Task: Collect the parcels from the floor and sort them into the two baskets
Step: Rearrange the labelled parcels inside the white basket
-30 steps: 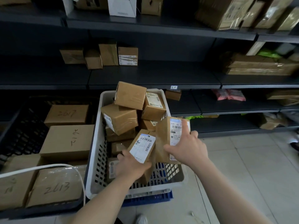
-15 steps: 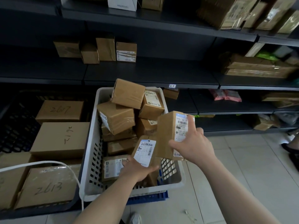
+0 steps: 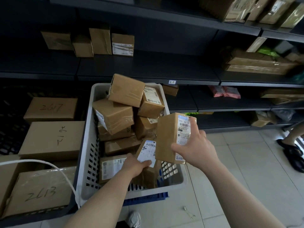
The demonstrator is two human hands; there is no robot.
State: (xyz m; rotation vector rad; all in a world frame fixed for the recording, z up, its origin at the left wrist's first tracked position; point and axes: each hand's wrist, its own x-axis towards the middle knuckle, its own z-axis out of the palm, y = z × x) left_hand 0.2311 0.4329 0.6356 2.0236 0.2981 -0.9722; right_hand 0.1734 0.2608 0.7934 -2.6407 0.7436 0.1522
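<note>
A white slotted basket [image 3: 85, 163] in the middle holds several brown cardboard parcels piled high. My right hand [image 3: 195, 148] grips a tall brown parcel [image 3: 169, 137] with a white barcode label, held upright over the basket's right rim. My left hand [image 3: 134, 167] reaches into the basket's near end and holds a smaller labelled parcel [image 3: 146, 152] that leans against the tall one. To the left, a black basket [image 3: 11, 134] carries larger flat boxes with handwritten numbers.
Dark shelving [image 3: 148, 76] with more parcels runs behind the baskets. A blue crate [image 3: 148, 197] sits under the white basket. Another person's foot in a black sandal [image 3: 291, 145] stands on the tiled floor at right. A white cord [image 3: 54, 167] arcs over the left boxes.
My right hand has lifted the tall parcel up and to the right, clear of the pile. My left hand has stayed low in the basket with the smaller parcel.
</note>
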